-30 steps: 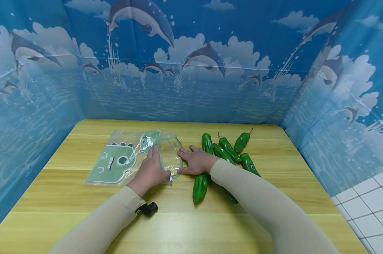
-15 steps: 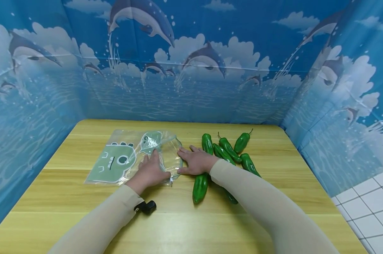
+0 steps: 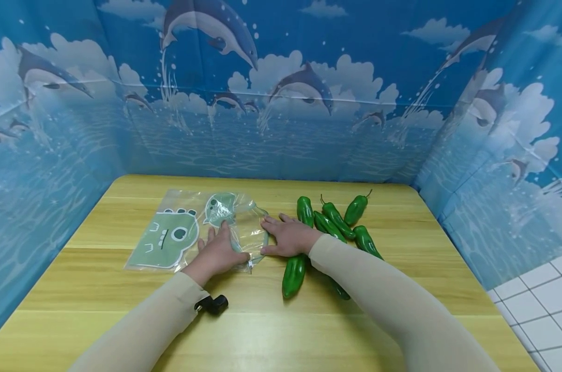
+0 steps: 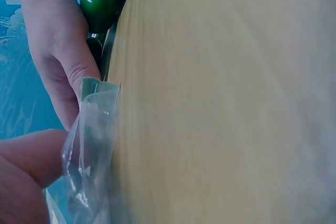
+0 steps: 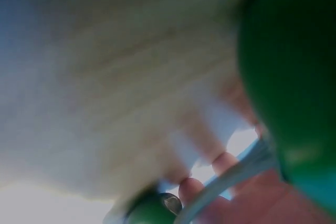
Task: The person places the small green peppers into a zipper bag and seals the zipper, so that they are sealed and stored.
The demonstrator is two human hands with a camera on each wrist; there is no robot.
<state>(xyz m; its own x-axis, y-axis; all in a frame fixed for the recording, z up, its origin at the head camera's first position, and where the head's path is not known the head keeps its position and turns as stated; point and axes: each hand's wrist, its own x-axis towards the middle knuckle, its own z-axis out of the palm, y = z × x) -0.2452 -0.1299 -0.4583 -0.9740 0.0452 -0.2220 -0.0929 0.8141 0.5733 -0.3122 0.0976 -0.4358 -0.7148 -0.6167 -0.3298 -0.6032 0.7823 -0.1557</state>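
Note:
A clear plastic zip bag (image 3: 164, 240) with green cartoon prints lies on the table, its mouth to the right. My left hand (image 3: 215, 253) rests on the bag near its mouth, fingers spread and thumb pointing right. At the mouth's edge, my right hand (image 3: 287, 236) touches the rim with its fingers extended. Beneath the right forearm and wrist lie green peppers (image 3: 293, 276), partly hidden. In the right wrist view, the pale bag rim (image 5: 226, 179) crosses in front of the fingers, and a pepper (image 5: 294, 77) fills the right side.
Several more green peppers (image 3: 337, 219) are scattered behind and right of the right hand. The wooden table (image 3: 262, 336) meets a blue dolphin-print curtain (image 3: 281, 144) at the back and sides. A black wrist device (image 3: 214, 305) is strapped to the left wrist.
My left hand has slid slightly down and left, its fingers spreading on the bag. The plastic near the mouth has shifted a little. The right hand and peppers look almost unchanged.

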